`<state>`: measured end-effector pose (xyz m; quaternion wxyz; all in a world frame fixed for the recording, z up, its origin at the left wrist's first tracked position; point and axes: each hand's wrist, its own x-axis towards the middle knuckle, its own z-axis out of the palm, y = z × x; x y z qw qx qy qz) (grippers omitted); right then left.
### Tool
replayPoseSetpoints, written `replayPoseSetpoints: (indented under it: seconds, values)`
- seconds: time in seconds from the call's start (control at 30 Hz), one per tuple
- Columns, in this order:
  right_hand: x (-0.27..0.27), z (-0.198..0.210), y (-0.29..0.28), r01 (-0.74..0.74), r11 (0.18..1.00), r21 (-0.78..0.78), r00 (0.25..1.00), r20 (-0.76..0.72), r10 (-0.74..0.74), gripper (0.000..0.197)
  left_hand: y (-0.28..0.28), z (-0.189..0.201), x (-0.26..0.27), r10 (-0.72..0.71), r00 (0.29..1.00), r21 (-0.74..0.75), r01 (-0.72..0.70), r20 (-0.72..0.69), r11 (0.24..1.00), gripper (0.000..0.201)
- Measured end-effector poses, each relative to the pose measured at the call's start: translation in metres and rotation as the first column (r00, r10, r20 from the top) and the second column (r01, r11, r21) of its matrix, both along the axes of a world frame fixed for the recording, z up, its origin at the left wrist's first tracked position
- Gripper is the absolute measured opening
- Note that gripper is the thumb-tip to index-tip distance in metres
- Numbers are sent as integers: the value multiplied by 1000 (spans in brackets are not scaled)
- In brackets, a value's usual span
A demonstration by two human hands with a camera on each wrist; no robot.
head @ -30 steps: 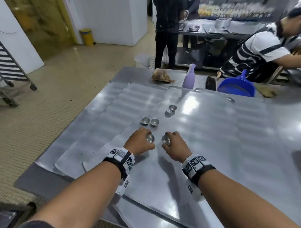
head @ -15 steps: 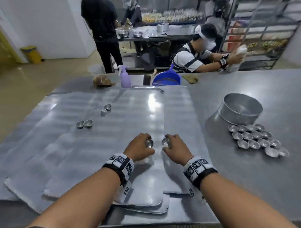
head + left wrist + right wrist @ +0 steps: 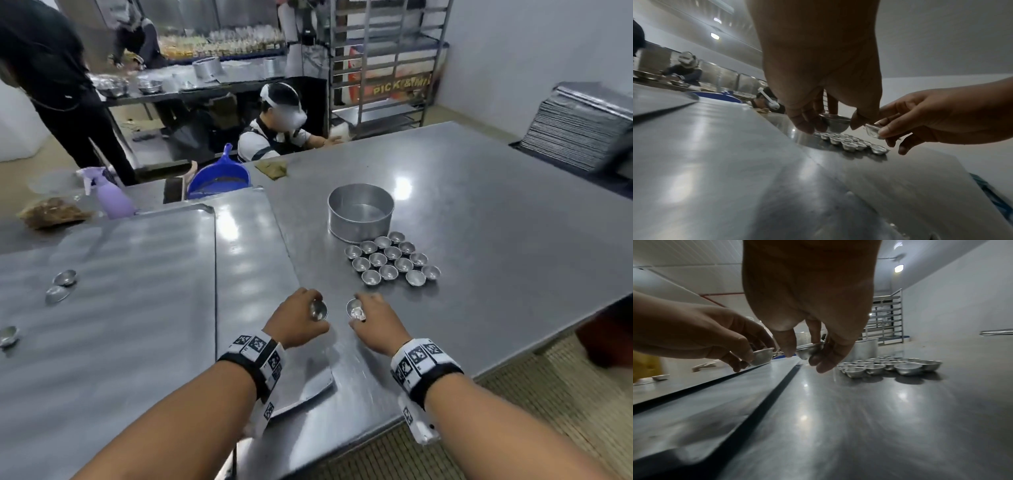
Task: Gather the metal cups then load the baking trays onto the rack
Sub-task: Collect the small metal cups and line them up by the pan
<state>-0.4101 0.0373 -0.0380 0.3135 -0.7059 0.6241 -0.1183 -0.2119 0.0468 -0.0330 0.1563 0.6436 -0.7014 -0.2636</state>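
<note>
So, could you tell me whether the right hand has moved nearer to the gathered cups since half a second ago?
Yes. The right hand has come closer to the cup cluster beside the round tin, no longer over the tray.

tray stack (image 3: 579, 137) cut off at right edge, seated person's face blurred

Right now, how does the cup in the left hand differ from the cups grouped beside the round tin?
The cup in the left hand is pinched by fingertips and held off the surface; the grouped cups stand on the table. The held cup is alone above the baking tray's edge; the grouped cups sit packed in rows beside the round tin. Both are small, shiny metal cups, mouths upward.
</note>
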Motion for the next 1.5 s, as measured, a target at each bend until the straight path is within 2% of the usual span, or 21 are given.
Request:
replayPoseSetpoints:
  seconds: [0.3, 0.63, 0.8, 1.0, 1.17, 1.43, 1.5]
  values:
    - [-81, -28, -11, 159, 985, 64, 986, -50, -156, 62, -43, -33, -86, -186, 982, 30, 187, -14, 982, 48]
    - [-112, -50, -59, 154, 977, 147, 987, -75, -144, 65, -100, -61, -116, -257, 966, 121, 257, -19, 959, 44]
    - [-115, -56, -80, 84, 991, 108, 995, -56, -78, 63, -121, -68, -119, -206, 977, 138, 212, -52, 968, 49]
    - [-118, -63, -93, -29, 998, 64, 999, -15, 30, 61, -119, -77, -116, -122, 983, 107, 137, -138, 985, 50]
    - [-123, -71, -105, -117, 992, 43, 993, 19, 116, 62, -112, -75, -124, -12, 986, 69, 24, -169, 997, 50]
    - [-133, -71, -117, -195, 981, 16, 977, 96, 192, 66, -97, -59, -144, 181, 964, 94, -165, -194, 982, 63]
    - [-134, -74, -118, -223, 975, 3, 971, 90, 221, 65, -93, -55, -150, 217, 961, 99, -203, -170, 974, 61]
